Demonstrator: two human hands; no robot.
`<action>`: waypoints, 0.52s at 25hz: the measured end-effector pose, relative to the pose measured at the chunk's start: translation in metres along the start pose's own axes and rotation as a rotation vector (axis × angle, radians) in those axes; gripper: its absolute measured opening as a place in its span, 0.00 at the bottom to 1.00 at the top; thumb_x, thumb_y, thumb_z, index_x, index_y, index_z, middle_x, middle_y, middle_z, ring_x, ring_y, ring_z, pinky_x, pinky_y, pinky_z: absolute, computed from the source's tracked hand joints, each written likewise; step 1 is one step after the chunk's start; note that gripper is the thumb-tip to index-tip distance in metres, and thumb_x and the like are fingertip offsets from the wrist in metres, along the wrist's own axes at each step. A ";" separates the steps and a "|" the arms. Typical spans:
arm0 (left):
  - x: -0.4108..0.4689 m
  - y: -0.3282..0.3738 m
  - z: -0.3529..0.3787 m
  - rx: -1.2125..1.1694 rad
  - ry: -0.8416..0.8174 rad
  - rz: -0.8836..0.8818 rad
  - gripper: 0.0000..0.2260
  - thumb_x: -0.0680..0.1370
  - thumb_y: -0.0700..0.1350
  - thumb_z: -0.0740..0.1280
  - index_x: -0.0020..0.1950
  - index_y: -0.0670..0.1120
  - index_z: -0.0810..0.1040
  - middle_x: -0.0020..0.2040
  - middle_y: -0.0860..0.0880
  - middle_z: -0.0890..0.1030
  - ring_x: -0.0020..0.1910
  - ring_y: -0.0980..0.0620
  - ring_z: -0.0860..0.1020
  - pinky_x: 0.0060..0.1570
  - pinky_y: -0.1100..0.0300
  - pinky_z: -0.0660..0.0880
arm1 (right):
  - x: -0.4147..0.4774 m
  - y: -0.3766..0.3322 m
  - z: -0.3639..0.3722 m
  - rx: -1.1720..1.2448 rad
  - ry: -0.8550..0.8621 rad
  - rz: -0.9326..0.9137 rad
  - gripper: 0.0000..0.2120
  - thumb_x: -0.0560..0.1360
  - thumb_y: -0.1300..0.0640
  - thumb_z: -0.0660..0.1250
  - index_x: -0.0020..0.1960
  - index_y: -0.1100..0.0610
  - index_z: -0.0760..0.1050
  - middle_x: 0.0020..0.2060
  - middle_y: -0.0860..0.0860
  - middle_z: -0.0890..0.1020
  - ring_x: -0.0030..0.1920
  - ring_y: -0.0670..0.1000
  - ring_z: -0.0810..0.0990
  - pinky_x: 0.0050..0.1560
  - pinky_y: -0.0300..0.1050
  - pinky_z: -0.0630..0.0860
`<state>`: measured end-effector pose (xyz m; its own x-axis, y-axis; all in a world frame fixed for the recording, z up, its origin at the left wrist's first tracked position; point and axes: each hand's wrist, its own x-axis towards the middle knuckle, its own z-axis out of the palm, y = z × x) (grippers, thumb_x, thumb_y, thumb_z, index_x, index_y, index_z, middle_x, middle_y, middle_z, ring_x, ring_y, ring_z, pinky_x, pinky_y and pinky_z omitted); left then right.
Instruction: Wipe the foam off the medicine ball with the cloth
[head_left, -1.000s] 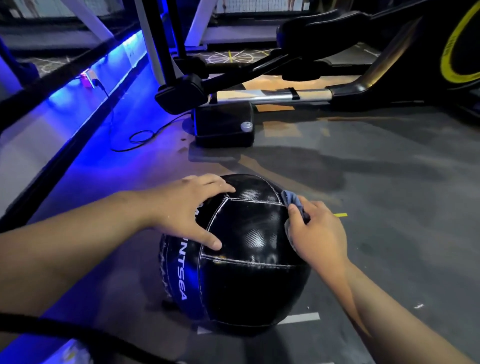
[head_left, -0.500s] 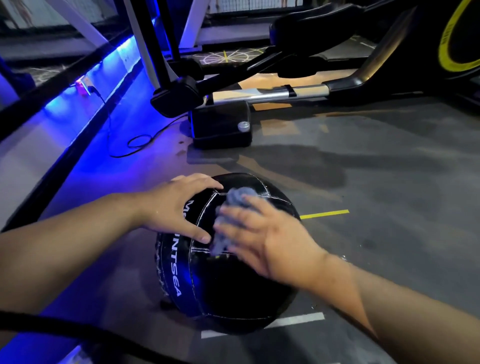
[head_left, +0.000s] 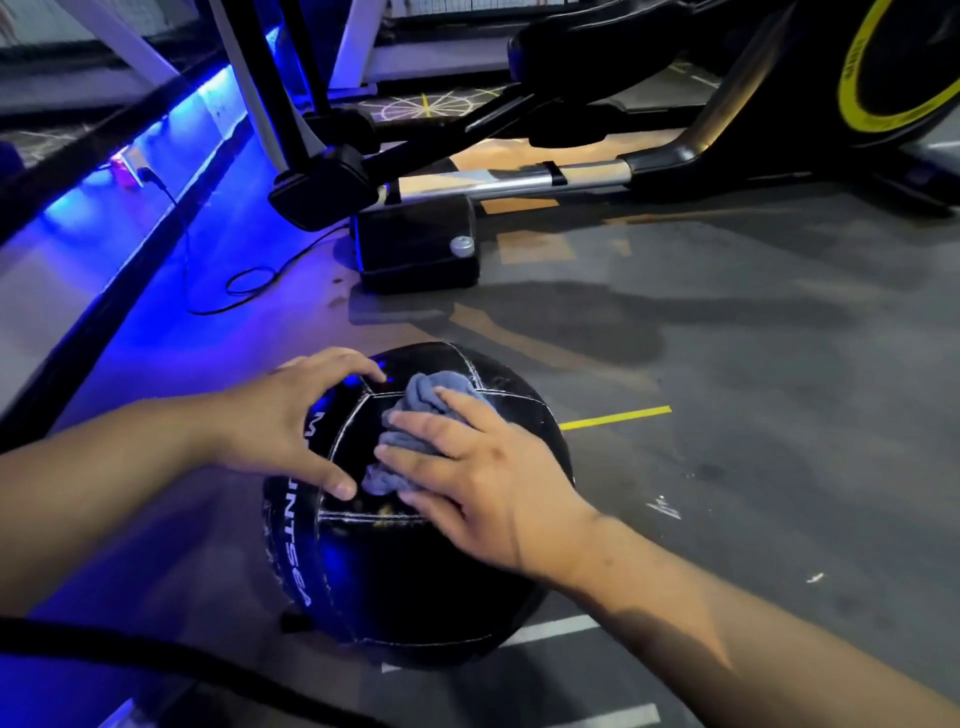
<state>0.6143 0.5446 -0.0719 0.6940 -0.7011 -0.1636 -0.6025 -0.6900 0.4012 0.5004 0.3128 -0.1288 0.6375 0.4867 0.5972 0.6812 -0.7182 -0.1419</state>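
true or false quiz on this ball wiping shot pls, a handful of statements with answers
1. The right hand presses a blue-grey cloth on the medicine ball. True.
2. The left hand is lifted clear of the ball. False: its fingertips touch the ball's upper left.
3. The ball lies on a table. False: it lies on the grey floor.
4. A yellow line marks the floor to the ball's right. True.
5. The ball is white with red lettering. False: it is black with white lettering.
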 end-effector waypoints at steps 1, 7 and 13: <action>-0.003 -0.002 0.000 -0.018 -0.005 -0.016 0.45 0.54 0.67 0.80 0.66 0.66 0.64 0.65 0.67 0.66 0.65 0.60 0.68 0.63 0.54 0.71 | -0.001 0.010 0.001 0.029 0.028 0.044 0.16 0.77 0.52 0.67 0.64 0.53 0.79 0.65 0.52 0.79 0.67 0.52 0.75 0.73 0.51 0.64; -0.005 -0.001 -0.001 -0.060 -0.032 -0.047 0.43 0.55 0.62 0.82 0.64 0.67 0.64 0.63 0.69 0.65 0.59 0.70 0.68 0.54 0.61 0.70 | -0.055 0.076 0.006 0.503 0.106 1.209 0.09 0.80 0.50 0.64 0.54 0.50 0.82 0.48 0.48 0.84 0.53 0.51 0.82 0.57 0.45 0.74; -0.024 -0.023 -0.004 -0.178 -0.043 -0.141 0.49 0.49 0.58 0.85 0.65 0.65 0.65 0.66 0.64 0.68 0.67 0.56 0.71 0.61 0.52 0.74 | -0.096 0.065 0.037 1.020 0.193 1.548 0.11 0.80 0.53 0.63 0.58 0.51 0.82 0.50 0.46 0.86 0.54 0.47 0.83 0.65 0.47 0.75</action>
<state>0.6130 0.5776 -0.0740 0.7466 -0.6097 -0.2662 -0.4193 -0.7419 0.5233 0.4972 0.2375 -0.2244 0.8285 -0.3341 -0.4494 -0.4191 0.1622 -0.8933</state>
